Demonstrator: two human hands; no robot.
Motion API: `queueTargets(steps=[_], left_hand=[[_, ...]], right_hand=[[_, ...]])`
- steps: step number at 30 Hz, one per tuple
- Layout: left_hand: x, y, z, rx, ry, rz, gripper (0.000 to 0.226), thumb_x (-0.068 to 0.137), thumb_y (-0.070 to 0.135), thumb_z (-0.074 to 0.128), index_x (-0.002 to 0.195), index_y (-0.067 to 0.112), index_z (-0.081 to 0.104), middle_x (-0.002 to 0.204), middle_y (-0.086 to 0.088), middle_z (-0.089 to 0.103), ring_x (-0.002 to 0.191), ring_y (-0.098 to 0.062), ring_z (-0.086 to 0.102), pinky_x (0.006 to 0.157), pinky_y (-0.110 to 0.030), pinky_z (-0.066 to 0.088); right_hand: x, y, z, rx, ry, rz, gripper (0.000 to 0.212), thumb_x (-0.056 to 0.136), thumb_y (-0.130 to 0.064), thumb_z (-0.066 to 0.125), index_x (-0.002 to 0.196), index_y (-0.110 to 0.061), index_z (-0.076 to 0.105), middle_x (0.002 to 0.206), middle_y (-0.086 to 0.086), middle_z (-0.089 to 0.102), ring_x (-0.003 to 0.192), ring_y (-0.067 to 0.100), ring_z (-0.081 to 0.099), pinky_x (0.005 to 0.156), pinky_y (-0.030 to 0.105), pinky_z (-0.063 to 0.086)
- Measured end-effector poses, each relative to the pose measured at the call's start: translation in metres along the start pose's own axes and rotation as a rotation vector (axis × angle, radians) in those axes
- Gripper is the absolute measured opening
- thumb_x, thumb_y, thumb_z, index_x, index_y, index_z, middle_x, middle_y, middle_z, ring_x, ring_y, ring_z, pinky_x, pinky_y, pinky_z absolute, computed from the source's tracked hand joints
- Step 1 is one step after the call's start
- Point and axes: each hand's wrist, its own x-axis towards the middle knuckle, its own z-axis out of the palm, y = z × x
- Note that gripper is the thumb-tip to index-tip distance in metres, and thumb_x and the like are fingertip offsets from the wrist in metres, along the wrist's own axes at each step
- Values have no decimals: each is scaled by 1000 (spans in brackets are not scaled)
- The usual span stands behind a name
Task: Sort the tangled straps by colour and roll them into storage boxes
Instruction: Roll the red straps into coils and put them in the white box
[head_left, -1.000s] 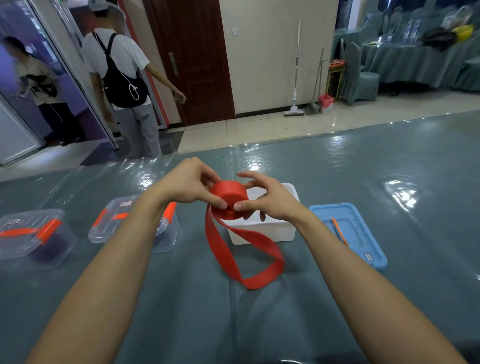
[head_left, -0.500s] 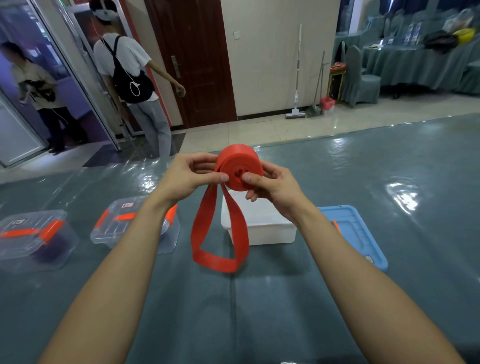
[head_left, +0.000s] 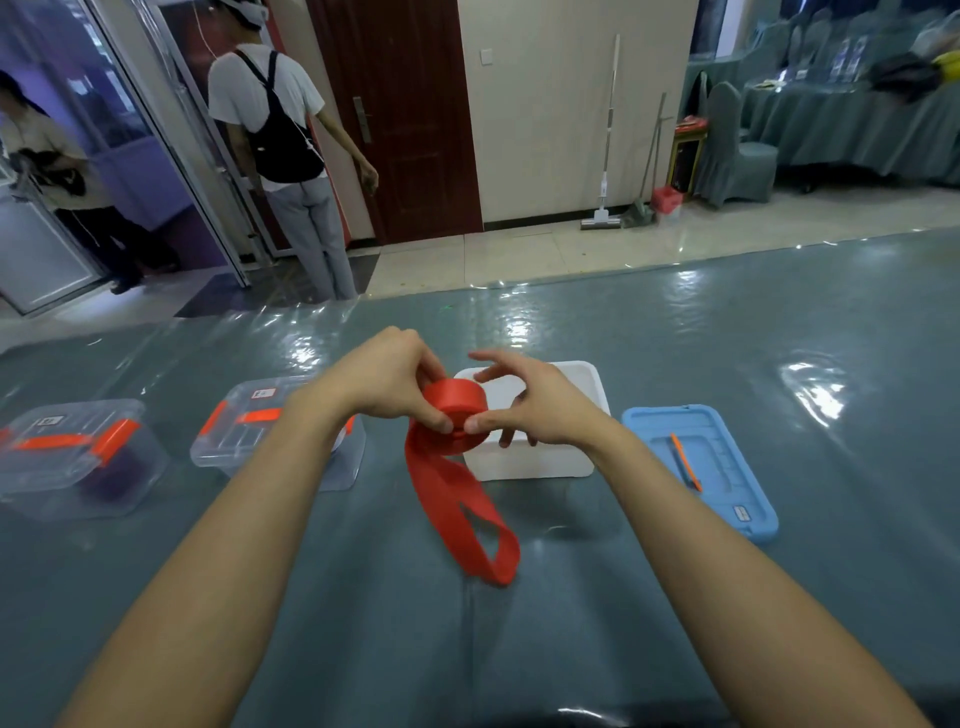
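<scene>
A red strap roll (head_left: 456, 405) is held in the air just in front of an open white storage box (head_left: 540, 462). My left hand (head_left: 384, 384) grips the roll from the left, thumb on its near face. My right hand (head_left: 524, 405) pinches the roll's near edge with its thumb, while its other fingers spread out above and behind the roll. The loose red tail (head_left: 467, 519) hangs down in a twisted loop to the table.
The box's blue lid (head_left: 727, 467), with an orange strip on it, lies at the right. Two clear lidded boxes with orange clasps stand at the left (head_left: 270, 431) (head_left: 67, 457). The table has a grey-green glossy cover (head_left: 519, 649). Two people stand by the door beyond the table.
The roll has come down from a raised, upright pose to lie tilted just in front of the white box. The hanging loop has swung to the right and twisted.
</scene>
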Motion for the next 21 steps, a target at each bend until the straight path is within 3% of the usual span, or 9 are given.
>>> queueTargets(steps=[3,7,10,12,16,19,21], left_hand=[[-2,1,1,-26,-23,5,38,56,58,97,85,36,83,71,17,77,65,0,70,68,-32,60],[-9,-15,8,-385,-2,-19,43,61,40,106,97,34,85,88,8,84,84,-7,80,79,-23,63],[-17,-33,22,-703,47,-49,49,65,22,106,110,22,85,105,-7,85,101,-22,81,97,-34,64],[-22,-40,32,-834,69,-63,55,63,26,106,113,19,84,110,-12,83,106,-25,80,104,-37,61],[-18,-41,39,-935,186,-92,70,48,46,110,108,20,86,107,-15,84,101,-26,81,98,-34,63],[-12,-39,32,-949,225,-55,67,52,45,109,111,22,85,106,-13,84,101,-26,82,91,-30,64],[-11,-37,30,-941,159,-31,63,61,41,107,117,21,84,111,-14,83,107,-29,81,96,-33,63]], right_hand=[[1,-4,7,-28,-65,-39,52,78,-33,96,124,-28,72,108,4,80,66,28,79,59,29,56],[-5,-4,4,96,-24,-36,47,78,-33,96,120,-26,76,73,5,80,62,26,78,67,25,60],[-7,-2,-1,222,2,-61,45,80,-30,97,120,-24,78,81,6,82,65,30,78,74,36,66],[-7,1,-4,345,33,-87,39,82,-26,95,118,-20,80,93,11,82,65,32,76,73,40,66],[-6,7,-3,550,55,-105,37,86,-23,92,120,-14,80,113,20,76,66,36,73,74,41,63],[-5,11,1,660,68,-98,39,86,-27,91,119,-11,80,105,18,75,66,33,72,73,38,62],[-2,13,6,735,77,-92,42,84,-30,91,120,-10,79,102,18,76,67,30,73,73,35,62]])
